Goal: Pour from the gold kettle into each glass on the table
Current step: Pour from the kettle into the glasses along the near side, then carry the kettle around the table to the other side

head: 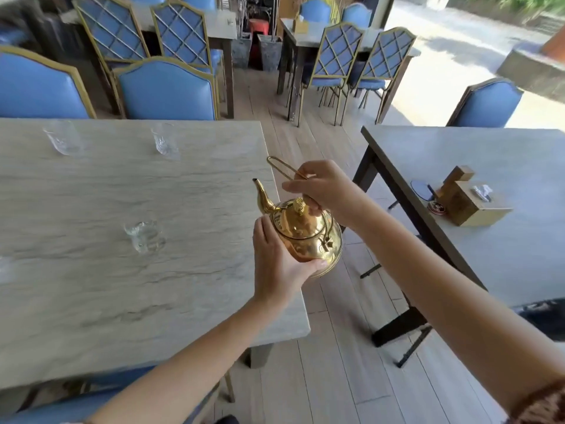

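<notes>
right hand [324, 191] grips gold kettle [305, 237] handle, left hand [275, 264] cups its body at surface [91, 185] edge; three glasses [145, 235] upright.

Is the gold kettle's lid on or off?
On. The lid sits flat on the kettle, with its knob on top and no gap showing.

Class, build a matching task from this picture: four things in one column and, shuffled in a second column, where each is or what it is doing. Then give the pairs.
1. left hand
2. right hand
3. nearest glass
4. wooden box

A. sits on the grey table
B. grips the gold kettle from above
C. cups the kettle's body
D. stands on the marble table

Pairs: 1-C, 2-B, 3-D, 4-A
</notes>
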